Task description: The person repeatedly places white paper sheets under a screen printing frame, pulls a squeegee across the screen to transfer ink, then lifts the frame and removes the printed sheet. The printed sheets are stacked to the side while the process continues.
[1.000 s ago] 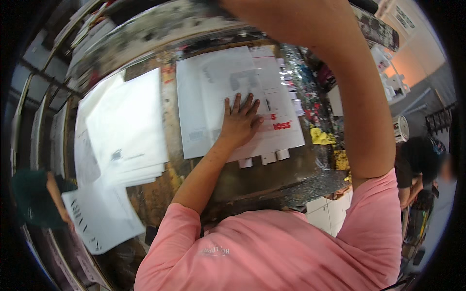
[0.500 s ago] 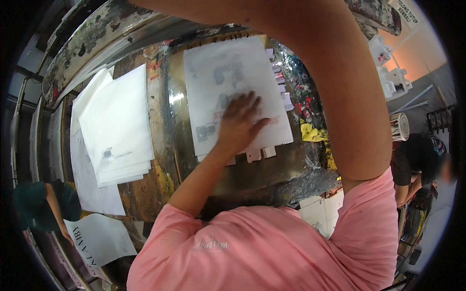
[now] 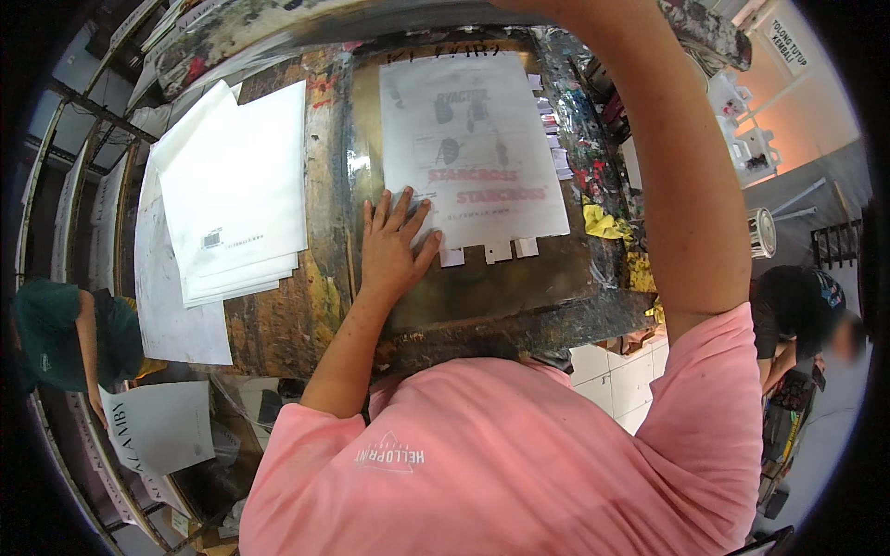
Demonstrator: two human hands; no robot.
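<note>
My left hand (image 3: 397, 246) lies flat with its fingers spread over the lower left corner of a thin, translucent white sheet (image 3: 510, 208). Faint grey and red printed marks show on or through the sheet, which rests on a glossy brown board (image 3: 445, 301). Several small pale card tabs (image 3: 499, 252) stick out from under its bottom and right edges. My right arm (image 3: 691, 204) reaches up and forward past the top edge of the view, so the hand is out of sight. Beyond the board is a paint-stained raised frame (image 3: 306, 37).
On the left lies a stack of white printed sheets (image 3: 246, 167). A crumpled yellow cloth (image 3: 603, 222) sits on the board's paint-spattered right edge. A person in dark green (image 3: 56, 329) handles a white sheet (image 3: 167, 431) at lower left; another in black (image 3: 788, 301) is at right.
My left hand has slid from the middle of the sheet to its lower left corner, uncovering the red print. My right arm has stretched further forward, and the whole view has shifted slightly.
</note>
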